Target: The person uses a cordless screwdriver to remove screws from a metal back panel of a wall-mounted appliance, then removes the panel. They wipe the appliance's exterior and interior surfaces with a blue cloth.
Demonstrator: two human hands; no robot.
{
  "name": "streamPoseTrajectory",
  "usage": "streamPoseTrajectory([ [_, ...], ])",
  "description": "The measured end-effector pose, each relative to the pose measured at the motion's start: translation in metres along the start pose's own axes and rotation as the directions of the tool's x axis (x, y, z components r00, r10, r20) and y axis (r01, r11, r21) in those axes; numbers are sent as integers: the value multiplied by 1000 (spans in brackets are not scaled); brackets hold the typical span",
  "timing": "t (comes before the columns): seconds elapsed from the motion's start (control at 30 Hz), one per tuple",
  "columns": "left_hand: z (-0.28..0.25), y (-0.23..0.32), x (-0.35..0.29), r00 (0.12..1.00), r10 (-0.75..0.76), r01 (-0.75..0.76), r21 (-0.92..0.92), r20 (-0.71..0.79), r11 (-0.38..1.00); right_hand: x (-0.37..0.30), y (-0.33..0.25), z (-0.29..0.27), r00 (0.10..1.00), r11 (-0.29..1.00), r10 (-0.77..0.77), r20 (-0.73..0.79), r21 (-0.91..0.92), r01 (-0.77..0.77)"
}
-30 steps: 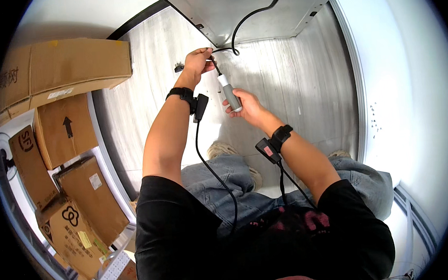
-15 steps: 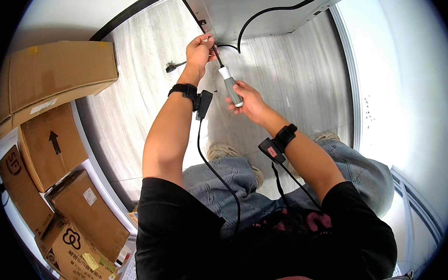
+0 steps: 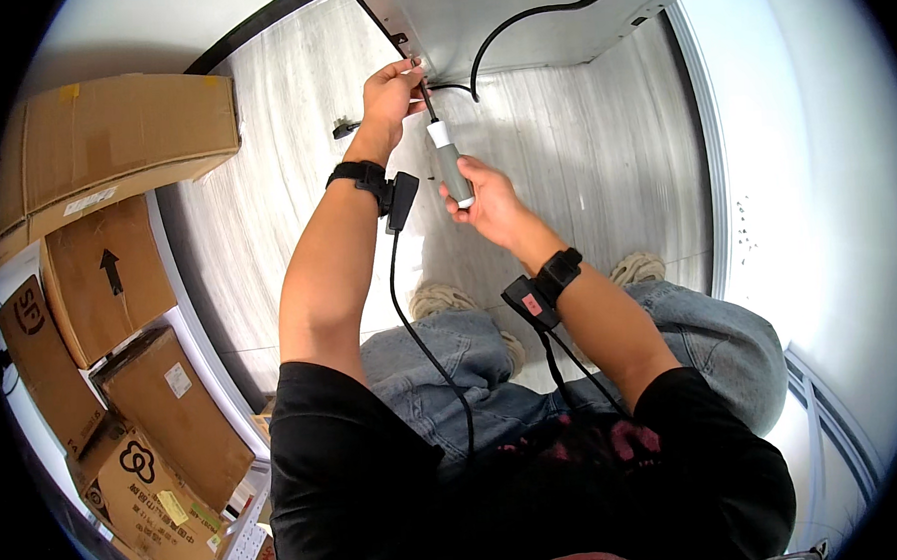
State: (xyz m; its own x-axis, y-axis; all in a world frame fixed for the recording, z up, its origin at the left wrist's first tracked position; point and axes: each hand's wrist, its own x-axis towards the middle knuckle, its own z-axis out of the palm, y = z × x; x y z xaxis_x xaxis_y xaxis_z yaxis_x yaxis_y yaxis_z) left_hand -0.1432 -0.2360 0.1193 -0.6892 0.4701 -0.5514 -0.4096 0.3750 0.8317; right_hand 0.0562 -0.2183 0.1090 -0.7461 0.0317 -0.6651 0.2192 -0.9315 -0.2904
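My right hand [image 3: 487, 200] is wrapped round the grey and white handle of a screwdriver [image 3: 450, 165]. Its dark shaft points up and away, toward the lower edge of a pale metal panel [image 3: 488, 38]. At that edge my left hand [image 3: 390, 94] has its fingers pinched round the far end of the shaft. The screwdriver's tip is hidden behind those fingers, so I cannot tell what it touches. A black cable [image 3: 517, 22] loops across the panel and down to the floor, passing close by my left fingers.
A plug [image 3: 345, 129] lies on the pale wood-look floor [image 3: 603, 153], left of my left wrist. Several cardboard boxes [image 3: 132, 129] are stacked along the left side. A white wall [image 3: 814, 164] rises on the right. Wrist straps with black cables hang from both forearms.
Both hands and the screwdriver have shifted slightly up and to the left in the picture. The grips look the same.
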Motion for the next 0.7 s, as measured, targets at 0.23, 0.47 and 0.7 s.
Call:
streamPoseTrajectory([
  [0.23,3,0,0,998,24,-24,-6,-58,1000,1,-2,-3,999,1000,-1,35,25,1],
  [0.47,3,2,-3,998,12,-13,-16,-65,1000,3,-3,-6,995,999,8,95,40,-12],
  [0.7,5,0,0,995,39,-41,-26,-91,999,2,-6,-8,988,993,35,149,107,-52],
])
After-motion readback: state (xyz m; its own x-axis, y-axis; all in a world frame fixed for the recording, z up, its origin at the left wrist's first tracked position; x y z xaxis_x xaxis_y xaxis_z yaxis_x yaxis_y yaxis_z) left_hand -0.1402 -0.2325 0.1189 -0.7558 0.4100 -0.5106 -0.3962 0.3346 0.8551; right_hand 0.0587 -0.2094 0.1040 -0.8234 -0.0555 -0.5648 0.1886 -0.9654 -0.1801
